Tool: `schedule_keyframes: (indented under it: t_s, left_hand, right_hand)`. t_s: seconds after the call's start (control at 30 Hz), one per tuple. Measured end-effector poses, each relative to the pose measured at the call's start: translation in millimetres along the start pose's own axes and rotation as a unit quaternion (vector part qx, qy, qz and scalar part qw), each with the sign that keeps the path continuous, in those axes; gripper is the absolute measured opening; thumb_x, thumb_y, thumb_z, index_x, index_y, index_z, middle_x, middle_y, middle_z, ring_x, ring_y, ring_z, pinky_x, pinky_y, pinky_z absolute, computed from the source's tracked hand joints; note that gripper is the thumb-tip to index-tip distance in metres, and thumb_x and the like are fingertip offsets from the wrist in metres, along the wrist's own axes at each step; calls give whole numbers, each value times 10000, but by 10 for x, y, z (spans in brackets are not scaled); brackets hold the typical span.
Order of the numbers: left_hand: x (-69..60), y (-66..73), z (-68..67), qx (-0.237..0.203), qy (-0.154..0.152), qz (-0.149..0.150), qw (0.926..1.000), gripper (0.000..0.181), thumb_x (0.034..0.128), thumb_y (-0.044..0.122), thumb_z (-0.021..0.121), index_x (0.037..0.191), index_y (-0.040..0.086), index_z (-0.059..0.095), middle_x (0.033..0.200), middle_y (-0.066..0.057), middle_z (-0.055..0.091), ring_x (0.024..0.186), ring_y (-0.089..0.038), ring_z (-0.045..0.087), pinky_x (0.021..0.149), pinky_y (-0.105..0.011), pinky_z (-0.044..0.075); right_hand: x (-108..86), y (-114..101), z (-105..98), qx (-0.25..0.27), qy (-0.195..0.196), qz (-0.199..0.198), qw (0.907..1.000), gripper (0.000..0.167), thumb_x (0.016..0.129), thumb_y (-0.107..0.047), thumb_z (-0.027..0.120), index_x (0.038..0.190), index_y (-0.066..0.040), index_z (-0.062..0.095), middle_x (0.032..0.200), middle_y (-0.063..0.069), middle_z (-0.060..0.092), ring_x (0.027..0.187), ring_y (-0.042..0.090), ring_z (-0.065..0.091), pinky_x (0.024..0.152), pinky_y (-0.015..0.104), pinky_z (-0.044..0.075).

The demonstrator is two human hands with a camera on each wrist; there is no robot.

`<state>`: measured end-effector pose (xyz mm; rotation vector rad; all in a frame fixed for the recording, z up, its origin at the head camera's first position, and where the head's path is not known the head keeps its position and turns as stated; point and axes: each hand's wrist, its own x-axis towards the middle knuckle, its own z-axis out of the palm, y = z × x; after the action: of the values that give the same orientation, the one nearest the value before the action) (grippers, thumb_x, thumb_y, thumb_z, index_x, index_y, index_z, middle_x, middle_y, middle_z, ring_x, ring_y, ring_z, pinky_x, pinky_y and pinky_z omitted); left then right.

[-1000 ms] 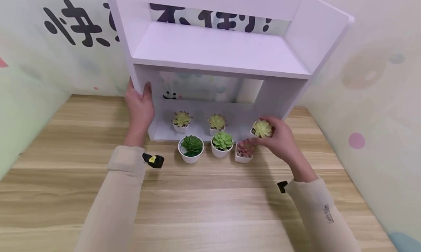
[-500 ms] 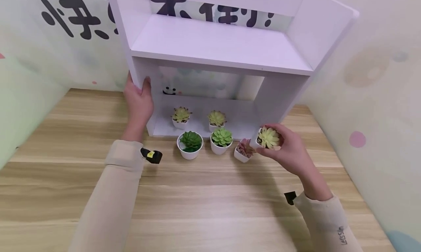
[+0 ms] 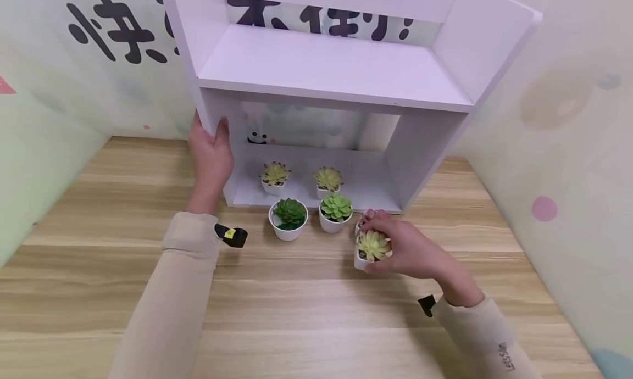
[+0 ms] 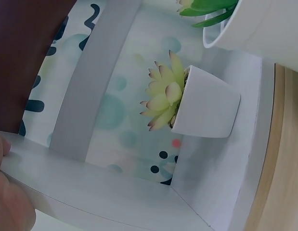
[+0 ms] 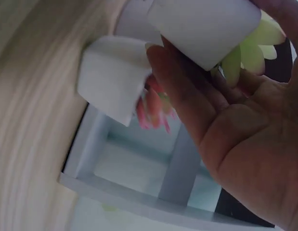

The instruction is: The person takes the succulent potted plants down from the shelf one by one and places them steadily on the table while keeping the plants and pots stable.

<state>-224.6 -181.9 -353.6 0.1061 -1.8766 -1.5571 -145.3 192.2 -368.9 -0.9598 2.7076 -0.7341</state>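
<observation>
My left hand grips the left side panel of a white shelf unit, thumb on the inner face. My right hand holds a pale yellow-green potted succulent by its white pot, between thumb and fingers. Just behind it stands a pink potted succulent, partly hidden in the head view; the right wrist view shows its white pot near my fingertips. Whether the held pot touches the table is unclear. Two yellowish potted succulents, a left one and a middle one, sit on the bottom shelf.
A dark green potted succulent and a bright green one stand on the wooden table along the shelf unit's front edge. Walls rise behind and at both sides, with large black lettering on the back wall.
My right hand has brought the yellow-green potted succulent out from the bottom shelf's right end, then leftward and nearer, in front of the pink one. My left hand keeps its grip on the panel.
</observation>
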Motion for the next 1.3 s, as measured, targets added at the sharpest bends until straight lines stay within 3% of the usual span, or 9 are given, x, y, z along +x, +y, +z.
schedule_keyframes:
  t_s: [0.13,0.33,0.57,0.83,1.3]
  left_hand:
    - [-17,-5,39,-61,-13,-14,10000,413,1023,125,522,1409,-20,487,1396,-149,599,1283,-200,555,1132,-380,448]
    - [2,-7,20,-184,138,68,9997,414,1017,114,524,1399,-37,482,1368,-164,604,1250,-186,557,1110,-356,454]
    - [12,1,3,-157,98,211,9996,413,1011,104,522,1399,-35,493,1369,-162,606,1269,-165,553,1118,-334,444]
    - [3,-4,5,-91,72,39,9999,408,1022,115,516,1405,-24,488,1385,-154,599,1281,-171,551,1123,-339,446]
    - [-2,-16,18,-349,76,60,9993,402,1013,94,519,1397,-22,500,1367,-146,610,1267,-174,559,1100,-317,446]
  right_hand:
    - [7,-8,74,-99,-66,80,9999,545,677,-195,903,1162,-116,669,1135,52,692,1030,213,617,911,407,519]
    - [54,22,82,-206,17,41,9998,542,663,-152,892,1155,-103,669,1214,118,691,1243,369,603,1040,531,494]
    - [89,220,62,-358,-18,-283,9990,545,667,-144,900,1150,-59,664,1123,71,710,1021,223,638,909,430,535]
    - [130,410,114,-290,19,-158,9995,591,659,-155,916,1183,-46,666,1163,100,717,1068,272,661,943,469,547]
    - [112,358,62,-546,-120,178,9983,655,687,-183,920,1264,-45,643,1235,117,707,1145,321,659,993,493,534]
